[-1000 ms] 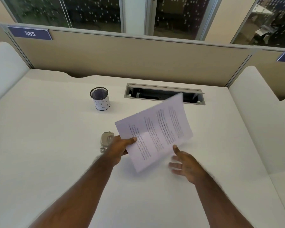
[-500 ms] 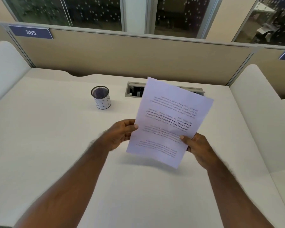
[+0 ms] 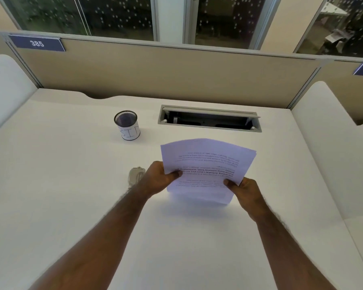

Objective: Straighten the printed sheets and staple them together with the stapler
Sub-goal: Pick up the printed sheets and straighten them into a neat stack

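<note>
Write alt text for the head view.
Two bare hands, left hand and right hand, hold printed sheets by their sides above a white desk. A stapler lies beside the left hand; a mesh cup stands farther back.

Upright printed sheets (image 3: 208, 164); grey stapler (image 3: 135, 174) beside.

sheets (image 3: 208, 162): white, black print
stapler (image 3: 135, 174): pale grey
mesh cup (image 3: 126, 125): black mesh, white label, at 11 o'clock from sheets
desk (image 3: 50, 185): white
partition (image 3: 176, 74): beige
number plate (image 3: 37, 43): blue, white digits
</note>
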Demonstrator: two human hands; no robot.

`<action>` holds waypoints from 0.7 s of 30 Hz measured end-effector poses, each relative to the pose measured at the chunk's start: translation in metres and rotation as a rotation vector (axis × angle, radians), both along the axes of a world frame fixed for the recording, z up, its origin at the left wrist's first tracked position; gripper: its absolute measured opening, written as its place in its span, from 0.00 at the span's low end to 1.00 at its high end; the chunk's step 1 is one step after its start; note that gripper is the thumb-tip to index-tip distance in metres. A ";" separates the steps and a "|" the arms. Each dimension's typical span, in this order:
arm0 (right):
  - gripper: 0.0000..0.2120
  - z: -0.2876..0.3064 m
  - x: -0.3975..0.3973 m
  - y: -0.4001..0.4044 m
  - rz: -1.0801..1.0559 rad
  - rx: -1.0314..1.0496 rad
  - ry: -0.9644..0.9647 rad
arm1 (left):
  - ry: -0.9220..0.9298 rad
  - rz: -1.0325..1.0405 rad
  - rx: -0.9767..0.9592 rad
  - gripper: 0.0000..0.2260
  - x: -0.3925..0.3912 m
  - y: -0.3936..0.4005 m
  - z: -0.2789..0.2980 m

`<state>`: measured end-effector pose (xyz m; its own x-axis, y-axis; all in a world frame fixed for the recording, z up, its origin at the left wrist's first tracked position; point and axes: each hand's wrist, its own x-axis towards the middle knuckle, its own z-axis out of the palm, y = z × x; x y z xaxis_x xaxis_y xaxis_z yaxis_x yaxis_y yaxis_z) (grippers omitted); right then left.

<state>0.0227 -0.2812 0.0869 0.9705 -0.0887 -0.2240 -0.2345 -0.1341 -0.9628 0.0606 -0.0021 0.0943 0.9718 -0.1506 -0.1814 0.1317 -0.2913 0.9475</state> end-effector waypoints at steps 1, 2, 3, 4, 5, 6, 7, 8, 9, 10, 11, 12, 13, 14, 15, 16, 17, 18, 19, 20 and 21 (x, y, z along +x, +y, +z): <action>0.07 0.001 0.001 -0.001 -0.003 -0.006 -0.006 | -0.024 0.012 0.019 0.10 0.001 -0.001 0.002; 0.06 0.002 0.003 -0.002 -0.003 -0.010 -0.012 | -0.042 0.022 0.036 0.10 0.002 -0.001 0.004; 0.06 0.002 0.004 -0.002 0.000 -0.011 -0.016 | -0.049 0.031 0.050 0.10 0.002 -0.003 0.005; 0.07 0.002 0.005 -0.002 0.000 -0.012 -0.018 | -0.050 0.040 0.066 0.10 0.002 -0.004 0.007; 0.07 0.001 0.005 -0.001 -0.005 -0.012 -0.022 | -0.048 0.049 0.084 0.10 0.001 -0.006 0.008; 0.07 0.001 0.005 0.001 -0.017 -0.011 -0.028 | -0.051 0.053 0.097 0.10 0.001 -0.008 0.009; 0.07 0.001 0.005 0.001 -0.033 -0.013 -0.040 | -0.060 0.055 0.104 0.10 0.001 -0.010 0.011; 0.07 0.003 0.006 0.001 -0.049 -0.020 -0.056 | -0.074 0.057 0.109 0.10 0.002 -0.011 0.014; 0.06 0.005 0.007 0.000 -0.062 -0.025 -0.071 | -0.088 0.062 0.116 0.10 0.003 -0.012 0.017; 0.06 0.006 0.009 -0.001 -0.071 -0.023 -0.082 | -0.098 0.066 0.124 0.11 0.006 -0.012 0.019; 0.06 0.006 0.010 -0.002 -0.072 -0.014 -0.088 | -0.103 0.063 0.129 0.11 0.008 -0.011 0.021; 0.06 0.005 0.011 -0.002 -0.068 -0.010 -0.090 | -0.103 0.052 0.131 0.11 0.009 -0.011 0.021; 0.06 0.002 0.011 -0.002 -0.062 -0.014 -0.084 | -0.098 0.037 0.136 0.11 0.009 -0.011 0.021; 0.07 -0.002 0.010 -0.001 -0.057 -0.021 -0.073 | -0.087 0.029 0.146 0.11 0.008 -0.012 0.020; 0.08 -0.005 0.009 0.000 -0.054 -0.025 -0.063 | -0.073 0.032 0.154 0.11 0.007 -0.012 0.018; 0.08 -0.007 0.008 0.001 -0.057 -0.028 -0.055 | -0.059 0.043 0.158 0.11 0.005 -0.012 0.015; 0.08 -0.009 0.008 0.002 -0.058 -0.030 -0.054 | -0.051 0.056 0.157 0.11 0.004 -0.013 0.013; 0.08 -0.010 0.008 0.001 -0.056 -0.032 -0.057 | -0.051 0.067 0.154 0.11 0.004 -0.012 0.012; 0.07 -0.010 0.009 0.001 -0.053 -0.031 -0.057 | -0.052 0.075 0.150 0.10 0.005 -0.011 0.011; 0.06 -0.009 0.009 0.000 -0.051 -0.033 -0.058 | -0.051 0.077 0.144 0.10 0.006 -0.010 0.010; 0.05 -0.009 0.009 0.000 -0.047 -0.033 -0.057 | -0.047 0.074 0.139 0.10 0.006 -0.009 0.010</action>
<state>0.0319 -0.2812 0.0779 0.9761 -0.1412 -0.1650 -0.1866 -0.1566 -0.9699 0.0664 -0.0109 0.1042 0.9871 -0.0552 -0.1500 0.1144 -0.4115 0.9042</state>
